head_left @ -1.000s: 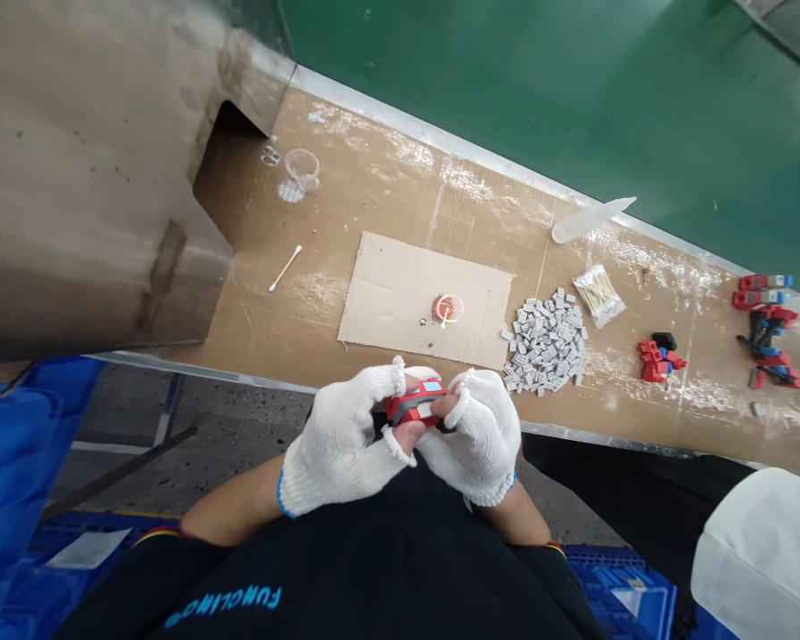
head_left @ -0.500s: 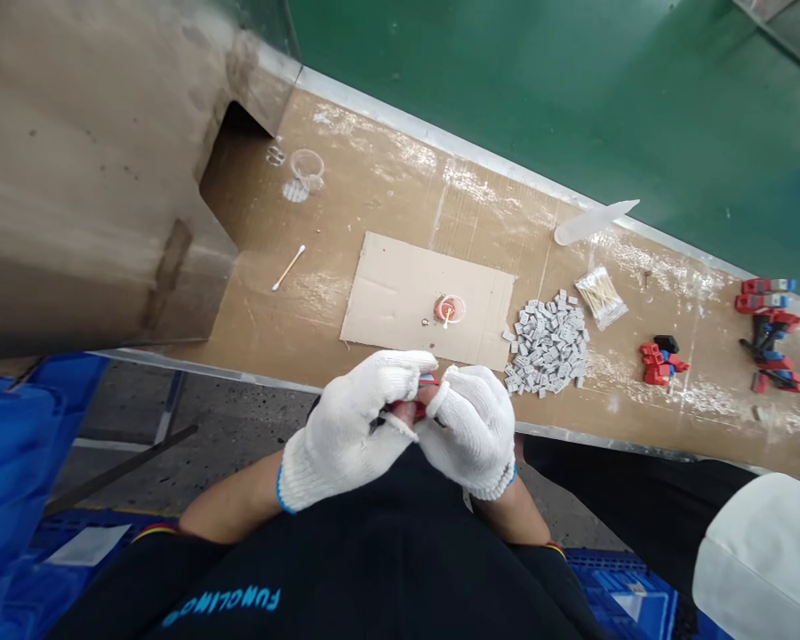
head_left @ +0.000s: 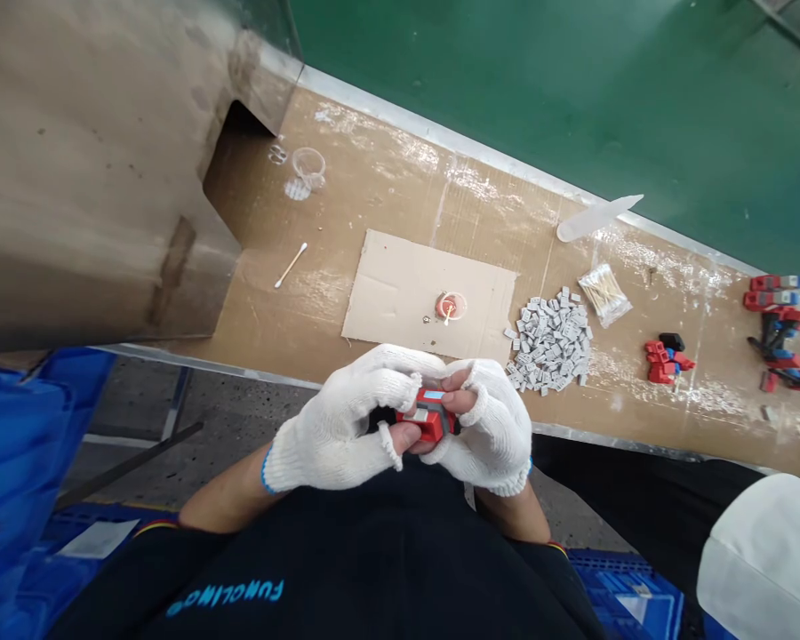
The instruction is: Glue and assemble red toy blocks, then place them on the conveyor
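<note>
A small red plastic toy piece (head_left: 429, 416) with grey and pale blue parts is held between both hands, close to my body at the table's near edge. My left hand (head_left: 353, 422), in a white glove with bare fingertips, grips its left side, the thumb pressed on the front. On the other side, my right hand (head_left: 486, 422), gloved the same way, has its fingers closed on the top and right end. The fingers hide parts of the toy's ends. Just beyond the hands lies a cardboard sheet (head_left: 400, 280), bearing a small clear cup (head_left: 452, 307) of reddish stuff with a cotton swab in it.
Right of the cardboard is a pile of small grey pieces (head_left: 550, 342), near a bag of cotton swabs (head_left: 604, 293). More red toy pieces (head_left: 667, 358) lie farther right. A loose swab (head_left: 291, 265) rests at left, beside a metal housing (head_left: 107, 178). A white cap (head_left: 766, 556) shows at lower right.
The hands have parted slightly and turned the toy piece, so more of its red and grey top now shows. My right hand has shifted a little to the right.
</note>
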Demonstrator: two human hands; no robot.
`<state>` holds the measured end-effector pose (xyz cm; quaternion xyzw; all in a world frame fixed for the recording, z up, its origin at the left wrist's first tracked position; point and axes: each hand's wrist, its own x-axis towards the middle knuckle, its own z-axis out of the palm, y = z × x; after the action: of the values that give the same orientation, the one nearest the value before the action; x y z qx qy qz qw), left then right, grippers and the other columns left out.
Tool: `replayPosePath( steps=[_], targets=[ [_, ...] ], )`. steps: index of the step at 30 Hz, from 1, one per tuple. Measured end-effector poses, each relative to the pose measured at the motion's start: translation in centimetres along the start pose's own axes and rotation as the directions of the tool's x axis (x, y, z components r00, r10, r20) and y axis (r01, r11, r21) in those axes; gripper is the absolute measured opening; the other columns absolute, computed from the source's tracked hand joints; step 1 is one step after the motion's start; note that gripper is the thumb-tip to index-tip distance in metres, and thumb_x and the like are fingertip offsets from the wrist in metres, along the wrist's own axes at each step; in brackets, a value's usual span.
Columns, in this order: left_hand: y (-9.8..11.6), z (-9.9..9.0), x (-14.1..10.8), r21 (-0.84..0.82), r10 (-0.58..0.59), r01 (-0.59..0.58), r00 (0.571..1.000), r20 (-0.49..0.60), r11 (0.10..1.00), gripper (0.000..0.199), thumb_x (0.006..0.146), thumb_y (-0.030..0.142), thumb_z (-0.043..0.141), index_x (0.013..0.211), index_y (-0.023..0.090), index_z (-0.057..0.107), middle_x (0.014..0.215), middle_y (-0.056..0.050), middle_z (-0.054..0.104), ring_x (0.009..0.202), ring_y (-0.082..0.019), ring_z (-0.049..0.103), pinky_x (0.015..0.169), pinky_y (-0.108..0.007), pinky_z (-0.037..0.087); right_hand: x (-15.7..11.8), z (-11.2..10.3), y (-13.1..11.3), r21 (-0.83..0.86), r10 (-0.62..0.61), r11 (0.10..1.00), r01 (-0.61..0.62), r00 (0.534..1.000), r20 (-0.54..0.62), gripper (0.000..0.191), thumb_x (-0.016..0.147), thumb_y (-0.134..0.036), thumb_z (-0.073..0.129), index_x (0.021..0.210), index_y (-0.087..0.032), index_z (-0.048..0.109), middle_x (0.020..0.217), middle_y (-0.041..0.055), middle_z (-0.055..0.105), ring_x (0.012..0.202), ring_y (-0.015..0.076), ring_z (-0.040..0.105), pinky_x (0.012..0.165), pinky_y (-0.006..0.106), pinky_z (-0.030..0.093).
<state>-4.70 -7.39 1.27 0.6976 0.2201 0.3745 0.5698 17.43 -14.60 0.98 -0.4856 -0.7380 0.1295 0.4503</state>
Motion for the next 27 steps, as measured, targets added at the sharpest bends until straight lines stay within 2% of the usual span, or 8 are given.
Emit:
replayPosePath(
  steps=[4,11,14,17,20,23,27],
  targets=[
    [0.3,-0.2,0.5,-0.006,0.030,-0.029,0.999,0.037,1.000,0.018,0.106,0.018,0.080,0.095,0.025,0.067,0.124,-0.014,0.085,0.113,-0.028,0.087,0.098,-0.040,0.076,-0.2,0.2,0.0,0.019,-0.019,1.000,0.020,0.999,-0.030,0.043,0.104,-0.048,0.090,0.135,-0.027,0.070,0.100,0.0042,0.080,0.085,0.0243,0.080,0.071,0.042,0.069],
    [0.8,0.2,0.2,-0.011,0.045,-0.044,0.998,0.041,0.999,0.016,0.105,0.015,0.079,0.095,0.024,0.071,0.130,-0.017,0.087,0.115,-0.030,0.088,0.099,-0.041,0.076,-1.2,0.7,-0.5,0.041,-0.021,0.999,0.025,0.995,-0.102,0.062,0.095,-0.040,0.099,0.149,-0.026,0.071,0.099,0.0045,0.083,0.084,0.0263,0.080,0.069,0.042,0.068],
    [0.6,0.6,0.0,-0.031,0.031,-0.030,0.999,0.029,0.999,0.018,0.107,0.015,0.076,0.093,0.025,0.069,0.128,-0.016,0.087,0.115,-0.031,0.088,0.100,-0.043,0.076,-1.6,0.8,-0.7,0.006,0.007,1.000,-0.006,0.990,-0.142,0.054,0.097,-0.043,0.097,0.144,-0.025,0.075,0.099,0.0059,0.084,0.082,0.0259,0.079,0.068,0.043,0.069],
    [0.0,1.1,-0.1,-0.067,0.020,-0.021,1.000,-0.017,0.998,0.016,0.109,0.020,0.075,0.097,0.025,0.067,0.130,-0.016,0.087,0.113,-0.030,0.088,0.098,-0.043,0.076,-1.3,0.6,-0.6,-0.038,-0.003,0.999,-0.001,0.994,-0.108,0.044,0.104,-0.047,0.090,0.139,-0.025,0.078,0.102,0.0077,0.085,0.087,0.0268,0.082,0.070,0.043,0.071],
    [-0.4,1.5,-0.3,-0.085,0.029,-0.035,0.997,-0.067,0.996,0.012,0.111,0.022,0.077,0.102,0.025,0.068,0.135,-0.016,0.085,0.119,-0.030,0.088,0.103,-0.044,0.075,-0.9,0.2,-0.5,-0.068,-0.024,0.998,0.018,0.996,-0.088,0.039,0.108,-0.047,0.085,0.139,-0.025,0.078,0.104,0.0092,0.086,0.093,0.0282,0.085,0.075,0.045,0.073],
    [-0.5,1.5,-0.3,-0.101,0.034,-0.039,0.998,-0.052,0.994,0.015,0.111,0.023,0.078,0.100,0.024,0.068,0.137,-0.016,0.084,0.122,-0.030,0.088,0.106,-0.043,0.075,-0.7,-0.1,-0.7,-0.085,-0.026,0.996,0.019,0.996,-0.088,0.035,0.109,-0.046,0.083,0.135,-0.023,0.078,0.104,0.0095,0.086,0.092,0.0275,0.086,0.074,0.044,0.073],
    [-0.3,1.4,-0.3,-0.127,0.001,-0.001,1.000,0.005,0.992,0.021,0.113,0.026,0.073,0.093,0.024,0.065,0.132,-0.016,0.087,0.112,-0.031,0.089,0.095,-0.046,0.077,-0.7,-0.2,-1.0,-0.109,-0.037,0.994,0.031,0.998,-0.059,0.031,0.112,-0.047,0.079,0.133,-0.024,0.077,0.101,0.0078,0.086,0.086,0.0255,0.085,0.070,0.042,0.072]
  ],
)
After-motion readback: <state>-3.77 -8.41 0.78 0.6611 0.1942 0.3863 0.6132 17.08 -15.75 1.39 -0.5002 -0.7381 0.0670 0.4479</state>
